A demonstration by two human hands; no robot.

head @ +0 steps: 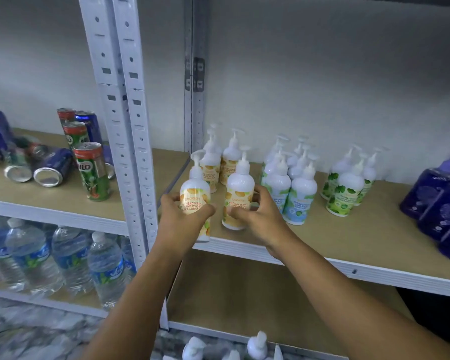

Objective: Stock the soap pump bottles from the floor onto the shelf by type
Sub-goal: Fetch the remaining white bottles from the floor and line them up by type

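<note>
Left hand [185, 216] curled round the left orange-label bottle [195, 188] at the shelf [335, 229] front edge; right hand [260, 216] wraps the right orange-label bottle [240, 185], base on the board; both just ahead of the rear orange bottles [230, 154], likely to keep one type together; blue-label group [294, 196], green-leaf group [346, 193] and purple group [437, 203] stand apart rightward. Labels read "ANTIBACTERIAL HAND WASH"; brand line blurred; nearest can [92, 170] shows "ILO". Floor bottles [256, 346] not yet stocked.

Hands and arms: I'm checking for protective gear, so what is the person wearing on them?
Nothing is worn on either. The left hand and right hand have no gloves, and no ring, watch or bracelet shows. The left forearm and right forearm are bare, with no sleeve in view.
</note>
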